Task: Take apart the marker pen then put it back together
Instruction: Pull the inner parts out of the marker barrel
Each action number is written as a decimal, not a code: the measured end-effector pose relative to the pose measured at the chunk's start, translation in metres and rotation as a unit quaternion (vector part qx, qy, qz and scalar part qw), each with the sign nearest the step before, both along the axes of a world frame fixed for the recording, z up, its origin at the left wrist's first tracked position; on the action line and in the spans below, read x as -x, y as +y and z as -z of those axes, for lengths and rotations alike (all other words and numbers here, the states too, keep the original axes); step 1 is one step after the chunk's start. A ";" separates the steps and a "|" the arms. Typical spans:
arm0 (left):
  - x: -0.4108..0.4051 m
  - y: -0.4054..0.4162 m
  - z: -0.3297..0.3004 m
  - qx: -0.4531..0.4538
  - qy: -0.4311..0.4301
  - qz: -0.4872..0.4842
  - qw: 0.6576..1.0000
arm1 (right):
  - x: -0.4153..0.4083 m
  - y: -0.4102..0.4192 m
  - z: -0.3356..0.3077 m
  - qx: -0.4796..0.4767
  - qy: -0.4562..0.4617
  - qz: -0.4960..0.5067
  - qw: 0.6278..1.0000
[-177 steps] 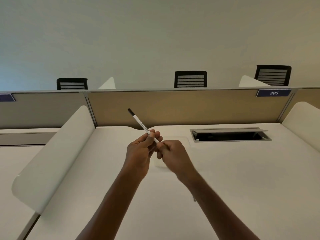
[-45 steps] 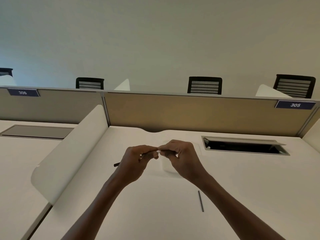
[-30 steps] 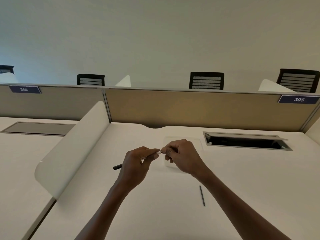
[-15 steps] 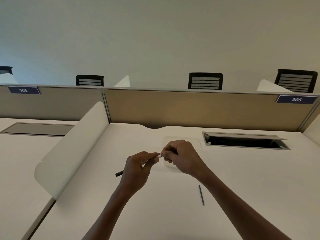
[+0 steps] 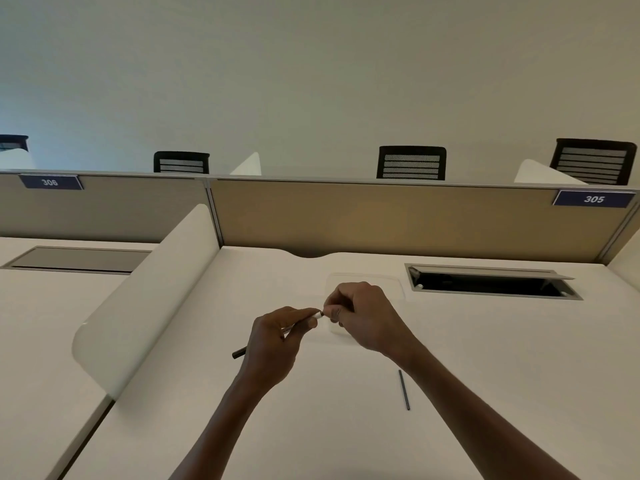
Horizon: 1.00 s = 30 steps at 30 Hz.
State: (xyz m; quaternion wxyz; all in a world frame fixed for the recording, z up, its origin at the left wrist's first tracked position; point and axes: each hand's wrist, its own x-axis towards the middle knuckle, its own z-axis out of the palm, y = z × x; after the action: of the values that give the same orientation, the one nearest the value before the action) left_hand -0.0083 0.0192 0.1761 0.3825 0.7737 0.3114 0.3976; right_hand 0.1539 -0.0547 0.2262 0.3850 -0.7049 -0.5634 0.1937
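Note:
My left hand (image 5: 277,344) grips the white marker pen barrel; its black end (image 5: 239,353) sticks out to the left below the hand and its white open end (image 5: 318,315) shows past my fingertips. My right hand (image 5: 360,317) is closed right at that white end, fingertips pinched on a small dark piece that I can barely make out. A thin dark ink rod (image 5: 403,389) lies loose on the desk to the right of my right forearm.
The white desk (image 5: 485,358) has a curved white side divider (image 5: 149,296) on the left, a tan back panel (image 5: 398,220), and an open cable tray (image 5: 488,284) at the back right. Black chairs stand behind the panel.
Earlier the pen pointed up and left in my hands; now it lies level with its black end to the left. The ink rod has appeared on the desk. The hands stay pinched at the white end.

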 end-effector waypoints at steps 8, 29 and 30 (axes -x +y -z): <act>-0.001 0.001 -0.003 -0.002 0.000 -0.007 1.000 | 0.000 0.002 -0.001 0.048 0.052 0.026 0.997; 0.000 -0.004 -0.001 0.023 0.016 -0.014 1.000 | -0.005 -0.001 0.004 0.014 0.048 0.002 0.999; 0.001 -0.005 0.000 0.025 0.017 -0.016 0.999 | -0.006 -0.001 0.004 0.010 0.043 -0.005 0.999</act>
State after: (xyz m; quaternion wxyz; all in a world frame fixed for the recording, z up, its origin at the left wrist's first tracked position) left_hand -0.0088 0.0144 0.1763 0.3895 0.7657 0.3400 0.3825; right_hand 0.1598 -0.0561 0.2225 0.4012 -0.6968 -0.5477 0.2313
